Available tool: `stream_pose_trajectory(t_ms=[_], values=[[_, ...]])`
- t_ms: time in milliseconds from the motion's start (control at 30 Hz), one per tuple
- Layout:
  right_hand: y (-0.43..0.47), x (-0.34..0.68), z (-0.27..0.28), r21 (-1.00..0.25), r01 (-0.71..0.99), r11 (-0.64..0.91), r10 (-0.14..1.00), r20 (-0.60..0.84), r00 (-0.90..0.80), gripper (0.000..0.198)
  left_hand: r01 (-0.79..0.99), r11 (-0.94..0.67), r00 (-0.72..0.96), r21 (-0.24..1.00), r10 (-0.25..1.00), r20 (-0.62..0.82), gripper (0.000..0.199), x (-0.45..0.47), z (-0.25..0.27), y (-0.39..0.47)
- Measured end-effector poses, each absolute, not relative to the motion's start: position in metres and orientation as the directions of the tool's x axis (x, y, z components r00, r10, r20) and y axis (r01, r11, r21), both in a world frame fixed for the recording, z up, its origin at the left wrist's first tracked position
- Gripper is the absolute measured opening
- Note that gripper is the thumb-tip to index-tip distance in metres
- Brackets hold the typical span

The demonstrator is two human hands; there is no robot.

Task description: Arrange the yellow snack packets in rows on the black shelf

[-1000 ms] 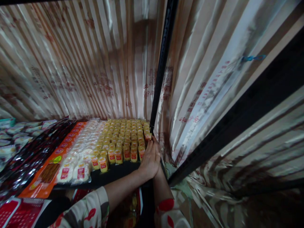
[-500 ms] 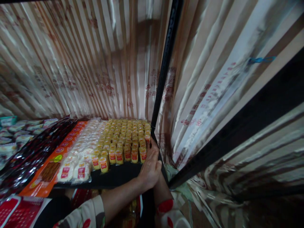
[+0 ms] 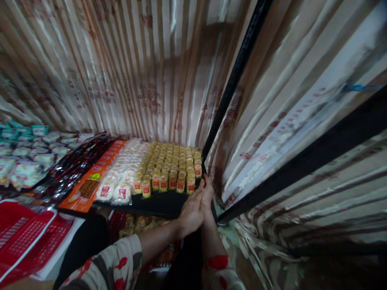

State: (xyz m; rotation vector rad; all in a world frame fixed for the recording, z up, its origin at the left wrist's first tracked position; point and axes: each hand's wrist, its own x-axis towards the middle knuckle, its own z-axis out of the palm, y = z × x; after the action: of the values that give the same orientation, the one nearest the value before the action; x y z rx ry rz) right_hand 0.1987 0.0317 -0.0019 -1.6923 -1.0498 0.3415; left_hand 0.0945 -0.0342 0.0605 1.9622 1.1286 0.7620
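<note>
My left hand (image 3: 192,211) and my right hand (image 3: 207,195) lie against each other at the right end of a black shelf (image 3: 169,203). Fingers on both are stretched forward, and I see nothing held in them. The left hand partly covers the right. Just beyond the fingertips stand rows of small yellow wrapped snacks (image 3: 172,178) with red labels. A single front pack (image 3: 198,169) is closest to the right fingertips; whether they touch cannot be made out. White wrapped snacks (image 3: 122,192) sit left of the yellow rows.
Further left lie an orange snack packet (image 3: 80,191), dark shiny packets (image 3: 69,167) and white-and-green packs (image 3: 33,161). A red basket (image 3: 27,237) stands at lower left. Black metal posts (image 3: 238,76) frame the shelf corner, with striped plastic sheeting (image 3: 145,72) behind. More packs (image 3: 142,223) show below.
The view has shifted, bringing more of the red basket in. My hands have drawn back slightly from the yellow packs, and the right hand's fingers now show beside the left.
</note>
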Motion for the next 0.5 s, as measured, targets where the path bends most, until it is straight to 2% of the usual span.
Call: stream_pose_trajectory(t_ms=[133,267,333,433,500], values=[[-0.001,0.181,0.002,-0.906,0.413,-0.093,0.740,0.215,0.637,0.053,0.403,-0.405,0.436,0.821,0.873,0.217,0.040,0.070,0.055,-0.056],[-0.042,0.149,0.010,-0.915,0.402,0.028,0.665,0.317,0.676,0.042,0.287,-0.453,0.434,0.844,0.847,0.307,0.037,0.032,0.041,-0.087],[-0.063,0.127,0.012,-0.910,0.408,0.066,0.667,0.345,0.660,0.037,0.269,-0.445,0.448,0.854,0.843,0.298,0.035,0.010,0.028,-0.101],[-0.090,0.092,0.004,-0.896,0.432,0.101,0.796,0.334,0.505,0.030,0.363,-0.336,0.430,0.869,0.888,0.164,0.029,-0.023,0.002,-0.113],[-0.100,0.069,-0.008,-0.889,0.447,0.097,0.925,0.246,0.288,0.028,0.406,-0.273,0.428,0.872,0.900,0.082,0.024,-0.044,-0.018,-0.115]])
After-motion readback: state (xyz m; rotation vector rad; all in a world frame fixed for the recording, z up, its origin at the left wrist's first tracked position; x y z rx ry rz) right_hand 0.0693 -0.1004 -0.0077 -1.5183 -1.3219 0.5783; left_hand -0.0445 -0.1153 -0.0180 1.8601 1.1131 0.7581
